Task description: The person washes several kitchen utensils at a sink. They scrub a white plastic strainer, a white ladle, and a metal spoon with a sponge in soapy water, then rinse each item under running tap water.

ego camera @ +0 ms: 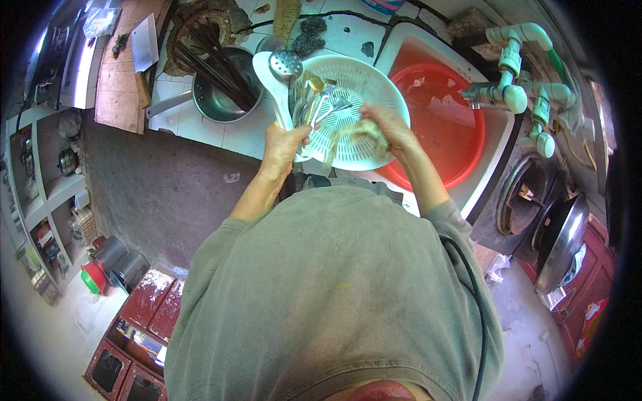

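Observation:
My left hand grips the near-left rim of a white plastic colander, its thumb over the edge. A white rice paddle runs down to this hand; whether the fingers also clasp its handle is hard to tell. Beside it are a perforated metal ladle and several metal spoons and other utensils, bunched along the colander's left side. My right hand holds a pale yellowish-green cloth, blurred, over the colander's slotted bottom.
A red basin with water sits in the white sink, below a tap. Left of the colander, a saucepan holds dark chopsticks. A cleaver lies on a wooden board. Black scouring wool lies behind.

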Available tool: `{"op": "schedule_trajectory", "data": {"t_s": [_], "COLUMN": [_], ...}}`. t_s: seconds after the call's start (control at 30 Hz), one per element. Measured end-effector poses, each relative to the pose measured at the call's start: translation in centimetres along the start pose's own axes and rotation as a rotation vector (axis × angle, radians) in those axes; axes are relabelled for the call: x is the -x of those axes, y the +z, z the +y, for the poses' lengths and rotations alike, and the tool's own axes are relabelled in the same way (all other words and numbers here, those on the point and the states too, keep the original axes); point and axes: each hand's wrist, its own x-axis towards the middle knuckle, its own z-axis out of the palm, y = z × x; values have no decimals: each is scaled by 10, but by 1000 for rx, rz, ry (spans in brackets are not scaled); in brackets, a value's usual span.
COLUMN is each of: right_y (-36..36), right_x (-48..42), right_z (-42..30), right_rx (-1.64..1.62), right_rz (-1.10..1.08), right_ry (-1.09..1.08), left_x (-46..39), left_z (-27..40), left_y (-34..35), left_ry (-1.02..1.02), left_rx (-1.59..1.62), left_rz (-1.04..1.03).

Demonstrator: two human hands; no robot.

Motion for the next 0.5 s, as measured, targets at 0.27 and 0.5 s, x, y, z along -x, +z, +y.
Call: {"op": "schedule_trajectory", "data": {"t_s": [0.27,0.5], "right_y": [47,25], "right_x": [9,-39], "right_z": [-7,30], "right_rx": [697,1018], "right_rz": [216,256], "right_ry": [-772,-974], "left_x": [-8,-17], "left_z": [-7,-11], "left_y": [12,12], "left_ry": [102,97], "left_rx": [-223,-508], "left_rz": [130,159]}}
